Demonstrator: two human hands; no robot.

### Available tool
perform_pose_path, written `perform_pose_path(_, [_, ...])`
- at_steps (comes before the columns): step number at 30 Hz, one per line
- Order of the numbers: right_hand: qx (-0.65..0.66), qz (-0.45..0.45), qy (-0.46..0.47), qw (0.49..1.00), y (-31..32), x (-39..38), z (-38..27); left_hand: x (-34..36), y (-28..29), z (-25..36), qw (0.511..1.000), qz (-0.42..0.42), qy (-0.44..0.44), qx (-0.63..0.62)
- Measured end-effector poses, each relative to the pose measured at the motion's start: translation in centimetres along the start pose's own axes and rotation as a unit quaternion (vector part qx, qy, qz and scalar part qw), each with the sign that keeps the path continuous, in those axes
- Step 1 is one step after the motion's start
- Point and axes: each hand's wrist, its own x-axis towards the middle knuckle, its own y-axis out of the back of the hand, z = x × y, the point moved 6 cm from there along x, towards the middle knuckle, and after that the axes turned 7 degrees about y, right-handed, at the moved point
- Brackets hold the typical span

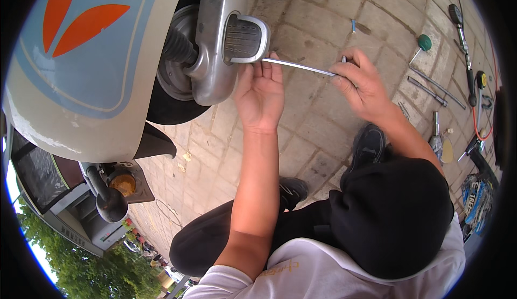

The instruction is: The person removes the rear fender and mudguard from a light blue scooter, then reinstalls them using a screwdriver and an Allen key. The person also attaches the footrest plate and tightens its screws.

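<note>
My right hand (363, 78) is closed around the bent end of a long, thin, silver L-shaped hex key (301, 66). The key's shaft runs left, slightly upward, to the lower right edge of a grey metal housing (215, 75) with a dark oval grille (242, 38). Palm up just below that edge is my left hand (262, 97), its fingers stretched out beside the key's far tip. Whether the fingertips touch the key or the housing I cannot tell. What the tip meets is hidden.
Left of the housing are a black-tyred wheel (180, 110) and a cream and blue body panel (102, 127) with orange shapes. A green-handled tool (424, 43), a gauge with a hose (458, 16) and metal rods (439, 89) lie on the paving at right. My shoe (369, 143) stands below my right hand.
</note>
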Motion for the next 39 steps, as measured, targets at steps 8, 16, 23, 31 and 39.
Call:
perform_pose_path(8, [0.205,-0.042,-0.250,0.945,-0.6,0.7,1.5,-0.3,-0.7,0.1,0.997,-0.038,0.009,0.070])
perform_pose_path(16, [0.294,-0.033,-0.232,0.927,-1.4,0.6,-1.3,-0.5,-0.7,-1.4,0.973,-0.011,-0.004,0.231])
perform_pose_path(23, [0.348,-0.030,-0.370,0.861,-1.1,-0.8,3.4,-0.6,-0.4,-1.2,0.966,0.011,-0.023,0.258])
perform_pose_path(31, [-0.023,0.117,0.032,0.992,2.5,0.7,-0.9,-0.5,-0.6,-0.9,0.949,0.051,-0.078,0.300])
perform_pose_path(39, [-0.082,-0.060,0.035,0.994,0.1,-0.1,-0.3,-0.8,-1.5,-1.2,0.945,0.031,-0.095,0.312])
